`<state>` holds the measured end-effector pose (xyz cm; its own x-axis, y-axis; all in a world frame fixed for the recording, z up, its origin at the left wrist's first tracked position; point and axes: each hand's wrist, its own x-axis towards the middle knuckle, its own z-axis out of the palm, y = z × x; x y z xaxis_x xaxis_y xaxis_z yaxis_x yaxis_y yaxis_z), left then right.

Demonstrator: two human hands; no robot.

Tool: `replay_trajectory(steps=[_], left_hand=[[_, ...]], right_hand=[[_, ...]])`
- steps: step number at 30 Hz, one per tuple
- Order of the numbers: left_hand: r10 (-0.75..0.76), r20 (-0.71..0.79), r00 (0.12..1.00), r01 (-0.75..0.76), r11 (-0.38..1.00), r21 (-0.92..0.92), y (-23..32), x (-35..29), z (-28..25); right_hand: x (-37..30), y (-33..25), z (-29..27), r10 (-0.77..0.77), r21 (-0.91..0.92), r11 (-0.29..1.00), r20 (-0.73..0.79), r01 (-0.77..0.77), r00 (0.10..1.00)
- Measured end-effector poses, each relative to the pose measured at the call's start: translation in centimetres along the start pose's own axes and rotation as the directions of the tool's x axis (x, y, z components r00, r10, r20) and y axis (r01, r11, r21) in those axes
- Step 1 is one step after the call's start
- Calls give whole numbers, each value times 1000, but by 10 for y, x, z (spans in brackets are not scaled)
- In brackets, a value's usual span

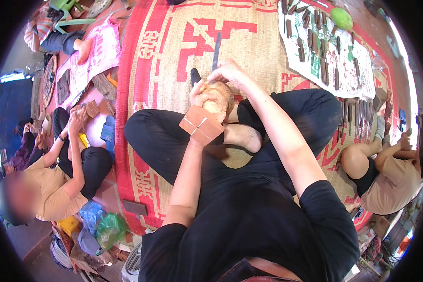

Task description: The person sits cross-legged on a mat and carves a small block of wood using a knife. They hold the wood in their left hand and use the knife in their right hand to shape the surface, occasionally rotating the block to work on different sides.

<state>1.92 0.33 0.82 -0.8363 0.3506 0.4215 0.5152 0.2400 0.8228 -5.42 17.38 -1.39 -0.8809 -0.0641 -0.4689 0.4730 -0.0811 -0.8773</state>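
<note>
A pale wooden carving [218, 97] with a rounded top is held above my crossed legs. Its square base block [201, 126], marked with pale crossing lines, points toward me. Fingers of my left hand [199, 97] wrap round the carving's left side. At its top, my right hand [227, 73] is closed on a long, flat, dark metal tool [217, 49]. This strip sticks out beyond my fingers; its working end is hidden, so whether it is a file or a blade I cannot tell. A short black object [195, 76] shows beside my left hand.
I sit on a red and beige woven mat [169, 56]. Several carving tools [323, 61] lie on a white sheet [291, 44] at the far right, near a green round fruit [341, 19]. People sit left [63, 174] and right [385, 174]. Plastic bags [109, 230] lie lower left.
</note>
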Motion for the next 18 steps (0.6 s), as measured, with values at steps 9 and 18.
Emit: replay_trajectory(steps=[9, 18], left_hand=[[7, -8, 1000, -7, 1000, -5, -2, -1, 2], [-44, -14, 999, 44, 999, 19, -2, 0, 2]], right_hand=[[-8, -6, 6, -137, -251, 959, 6, 134, 991], [7, 17, -15, -130, 51, 988, -268, 149, 955]])
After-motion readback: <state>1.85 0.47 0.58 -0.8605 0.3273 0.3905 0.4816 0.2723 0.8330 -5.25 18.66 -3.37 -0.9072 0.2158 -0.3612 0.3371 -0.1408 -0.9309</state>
